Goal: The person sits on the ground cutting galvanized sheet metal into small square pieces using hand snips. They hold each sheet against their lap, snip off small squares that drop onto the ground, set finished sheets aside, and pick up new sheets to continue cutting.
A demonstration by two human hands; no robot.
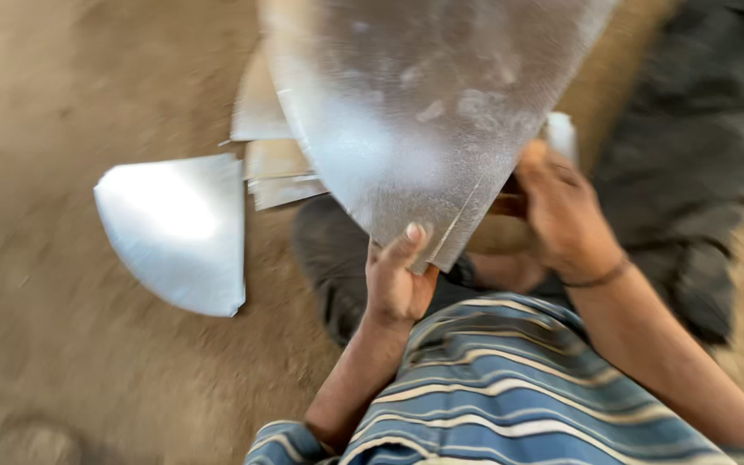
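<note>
A large shiny metal sheet (415, 112), wedge-shaped with a curved edge, is held up in front of me. My left hand (396, 280) grips its narrow lower corner, thumb on the front face. My right hand (561, 211) sits at the sheet's right edge, fingers tucked behind it; what they touch there is hidden. A thin dark band circles my right wrist.
A similar cut metal wedge (178, 228) lies on the dirt floor at left. A stack of flat metal sheets (273, 159) lies behind it. Dark cloth (699, 155) is on the ground at right. My striped shirt (510, 396) fills the bottom.
</note>
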